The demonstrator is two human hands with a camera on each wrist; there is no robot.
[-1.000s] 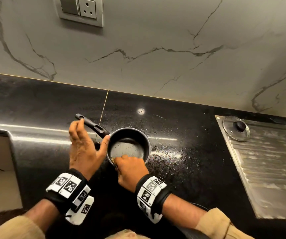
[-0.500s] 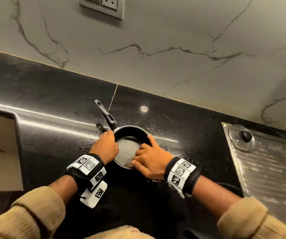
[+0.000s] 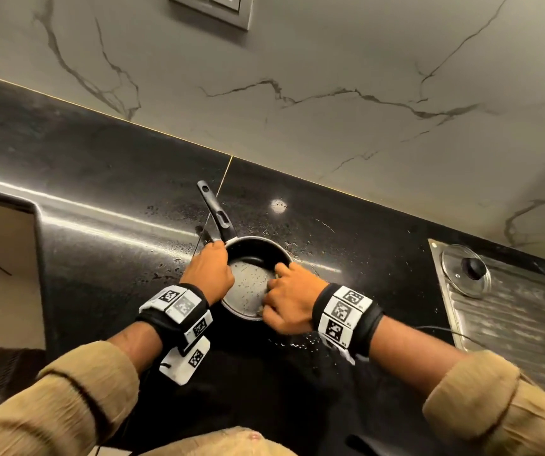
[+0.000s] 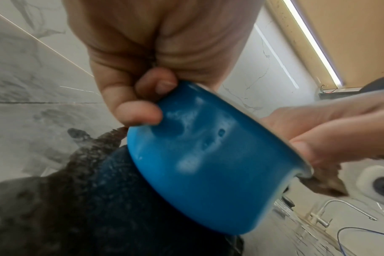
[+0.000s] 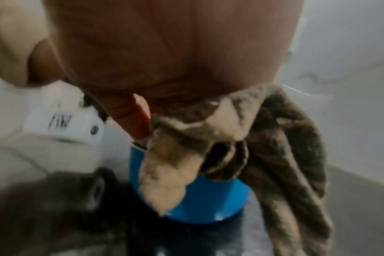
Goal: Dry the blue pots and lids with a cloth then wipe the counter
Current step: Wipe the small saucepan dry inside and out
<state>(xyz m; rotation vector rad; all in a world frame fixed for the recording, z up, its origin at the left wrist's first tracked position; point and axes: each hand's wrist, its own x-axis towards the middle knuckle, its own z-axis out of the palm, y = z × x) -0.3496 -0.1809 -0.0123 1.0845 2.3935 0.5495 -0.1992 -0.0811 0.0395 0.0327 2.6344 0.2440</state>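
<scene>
A small blue pot (image 3: 251,281) with a dark inside and a black handle (image 3: 217,213) stands tilted on the black counter (image 3: 100,179). My left hand (image 3: 210,271) grips its rim at the left, thumb against the blue wall (image 4: 208,164). My right hand (image 3: 289,301) holds a brown-beige cloth (image 5: 241,142) and presses it over the pot's near right rim, with the cloth hanging down outside the blue pot (image 5: 200,204). A glass lid (image 3: 465,271) with a black knob lies on the steel drainboard (image 3: 511,324) at the right.
Water drops speckle the counter around the pot. A marble wall (image 3: 330,93) with a switch plate (image 3: 215,8) backs the counter. The counter's cut-out edge (image 3: 37,232) lies at the left. A tap (image 4: 349,209) shows in the left wrist view.
The left hand left the handle and now grips the pot's rim. The right hand with the cloth shifted from the near rim to the right rim. The handle swung to point further away.
</scene>
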